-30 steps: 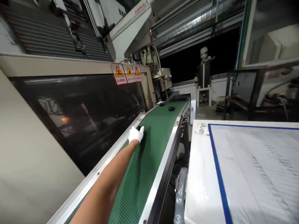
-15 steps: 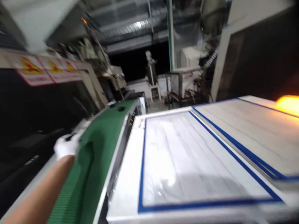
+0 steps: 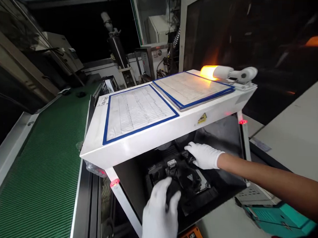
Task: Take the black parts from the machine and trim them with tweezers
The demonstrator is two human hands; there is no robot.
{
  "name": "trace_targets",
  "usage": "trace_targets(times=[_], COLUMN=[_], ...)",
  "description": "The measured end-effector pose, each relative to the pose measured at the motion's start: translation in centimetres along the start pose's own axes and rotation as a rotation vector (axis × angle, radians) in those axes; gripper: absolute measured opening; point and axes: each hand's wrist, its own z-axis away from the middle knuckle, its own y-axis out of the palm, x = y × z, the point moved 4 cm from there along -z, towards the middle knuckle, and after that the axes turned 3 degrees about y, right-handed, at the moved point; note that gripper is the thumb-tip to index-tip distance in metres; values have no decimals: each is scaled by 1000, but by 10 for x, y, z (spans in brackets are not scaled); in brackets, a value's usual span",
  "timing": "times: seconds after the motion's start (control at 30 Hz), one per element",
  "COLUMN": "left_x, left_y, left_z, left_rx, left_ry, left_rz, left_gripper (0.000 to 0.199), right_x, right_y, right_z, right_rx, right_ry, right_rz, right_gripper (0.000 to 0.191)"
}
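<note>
**2 gloved hands at a black fixture under a white hood**

Nearest, left hand (image 3: 160, 212) in a white glove, fingers curled around a small black plastic part (image 3: 172, 194) at the front edge of the black moulded fixture (image 3: 188, 181). Further in, right hand (image 3: 204, 155) in a white glove, fingers spread flat on the fixture's rear, pinching nothing visible. Above, a white box-shaped metal hood (image 3: 174, 128) carrying 2 blue-bordered printed sheets (image 3: 138, 109) and an orange-lit lamp (image 3: 210, 71). Left, a green ribbed conveyor belt (image 3: 41, 170) with a small dark piece (image 3: 81, 94) at its far end. Beyond, dim factory machinery.
</note>
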Motion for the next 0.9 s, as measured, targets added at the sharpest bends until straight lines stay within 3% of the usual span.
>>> trace_targets(times=[0.13,0.27,0.37,0.5,0.9], left_x=[-35,-37,-39,-47,-53], left_y=[21,28,33,37,38], left_z=[-38,-89,-108,-116,-125], left_rx=[50,173,299,408,537], left_ry=[-64,-42,6,56,91], left_rz=[-156,-315,-414,-514,-608], left_gripper=[37,40,43,40,33], right_x=[1,-3,-6,-8,-7], right_y=[-5,-5,-4,-4,-3], right_z=[4,6,6,6,5], right_rx=[5,0,-7,-18,-17], right_ry=[18,32,34,30,22], right_rz=[24,-7,-35,-46,-21], right_gripper=[49,46,45,45,48])
